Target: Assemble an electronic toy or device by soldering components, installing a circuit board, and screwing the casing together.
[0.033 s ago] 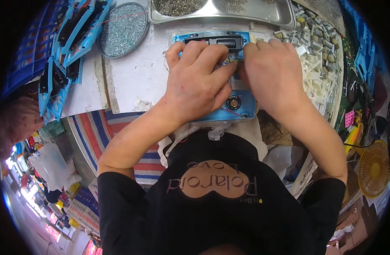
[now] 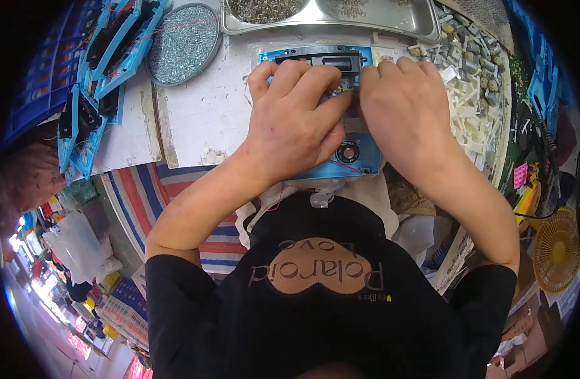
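A blue plastic housing [image 2: 321,170] lies in front of me. It has a black compartment [image 2: 343,63] along its far end and a round speaker [image 2: 348,151] with a red wire near its close end. My left hand [image 2: 296,110] is closed over the housing's left and middle, fingers bent, with the thumb reaching toward the right hand. Over the right edge, my right hand [image 2: 403,104] is closed, its fingers curled down and pressed together. Its fingertips are hidden, and so is anything small between them. Both hands cover the middle of the housing.
A round tray of small silvery screws [image 2: 182,44] stands at the far left beside stacked blue housings [image 2: 113,57]. A metal tray [image 2: 372,28] with small parts is at the back. Small motors and white plastic pieces [image 2: 473,95] heap at the right, beyond which a yellow fan [image 2: 557,249] stands.
My right hand has shifted very slightly over the housing, and its elbow sits a little farther out. The left hand and the housing look almost unmoved.
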### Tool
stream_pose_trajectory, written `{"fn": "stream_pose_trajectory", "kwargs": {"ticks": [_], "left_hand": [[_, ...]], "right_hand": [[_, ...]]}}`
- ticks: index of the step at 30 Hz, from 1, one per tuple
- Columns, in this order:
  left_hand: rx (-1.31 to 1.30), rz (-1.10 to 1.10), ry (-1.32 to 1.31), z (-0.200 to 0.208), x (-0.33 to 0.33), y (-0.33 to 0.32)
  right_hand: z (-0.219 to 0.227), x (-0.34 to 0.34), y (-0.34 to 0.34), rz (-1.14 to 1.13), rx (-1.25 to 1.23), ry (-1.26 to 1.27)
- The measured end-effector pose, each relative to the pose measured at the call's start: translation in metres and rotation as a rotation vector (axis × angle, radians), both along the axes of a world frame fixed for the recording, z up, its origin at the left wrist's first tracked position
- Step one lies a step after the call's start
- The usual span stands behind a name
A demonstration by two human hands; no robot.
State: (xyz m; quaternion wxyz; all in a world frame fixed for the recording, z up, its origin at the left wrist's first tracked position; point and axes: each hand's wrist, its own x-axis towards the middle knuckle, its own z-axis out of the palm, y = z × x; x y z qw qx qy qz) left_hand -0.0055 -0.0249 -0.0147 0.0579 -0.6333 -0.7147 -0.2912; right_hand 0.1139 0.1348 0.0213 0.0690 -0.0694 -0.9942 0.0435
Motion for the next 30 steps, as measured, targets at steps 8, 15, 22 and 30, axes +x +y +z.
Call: {"fn": "stream_pose_trajectory", "kwargs": {"ticks": [8,15,22,30], "left_hand": [[0.004,-0.024,-0.083,0.003,-0.004,0.001],[-0.067,-0.031,-0.075,0.009,-0.003,0.001],[-0.083,-0.059,-0.075,0.018,0.001,0.006],[-0.066,-0.070,-0.107,0.018,0.005,0.010]], "right_hand": [[0.002,0.001,0.037,-0.314,-0.838,-0.277],[0.003,0.026,0.049,-0.187,-1.002,-0.008],[0.028,0.084,0.340,-0.995,0.491,0.283],[0.077,0.175,0.423,-1.102,0.213,0.809]]}}
